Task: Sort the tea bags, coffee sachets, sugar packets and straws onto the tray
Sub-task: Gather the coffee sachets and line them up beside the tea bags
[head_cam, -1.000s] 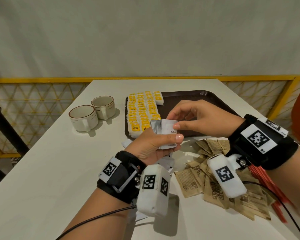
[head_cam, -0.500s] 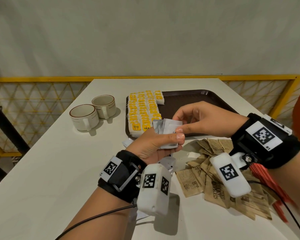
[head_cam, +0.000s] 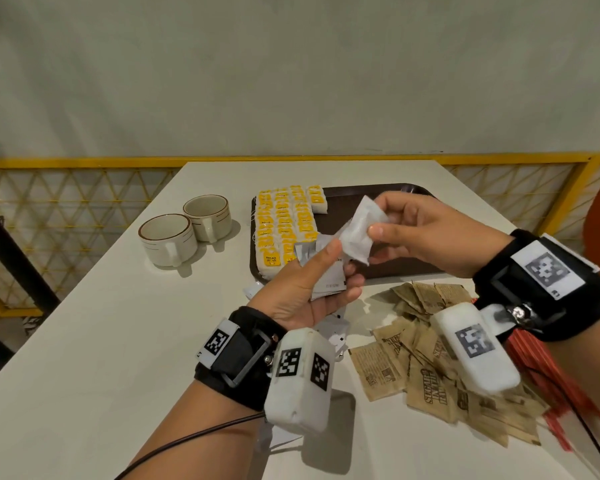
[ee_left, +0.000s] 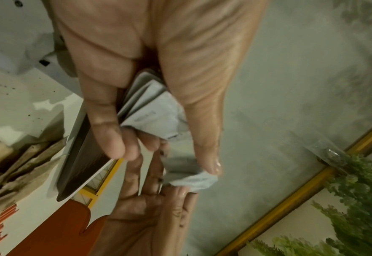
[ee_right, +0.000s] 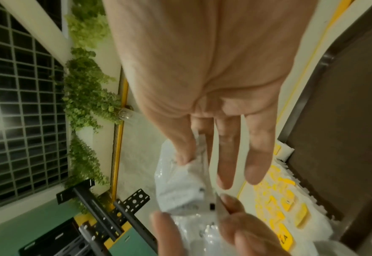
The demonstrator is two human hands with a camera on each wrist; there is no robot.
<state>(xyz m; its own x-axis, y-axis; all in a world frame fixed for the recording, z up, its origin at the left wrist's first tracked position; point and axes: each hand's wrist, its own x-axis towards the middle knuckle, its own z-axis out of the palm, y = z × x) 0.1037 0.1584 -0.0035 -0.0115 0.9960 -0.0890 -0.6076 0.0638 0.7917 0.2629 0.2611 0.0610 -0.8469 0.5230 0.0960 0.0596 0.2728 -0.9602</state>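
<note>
Since a moment ago my right hand (head_cam: pixel 426 233) has lifted one white sachet (head_cam: pixel 361 233), pinched by thumb and forefinger, off the stack (head_cam: pixel 326 275) my left hand (head_cam: pixel 305 292) clasps above the tray (head_cam: pixel 378 202), so I'd lay it flat beside the tea bags (head_cam: pixel 284 223).

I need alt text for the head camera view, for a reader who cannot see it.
Two hands hold white sachets above a table: the right hand pinches one sachet, the left hand grips a stack. Behind is a brown tray with tea bags; sugar packets lie nearer.
</note>
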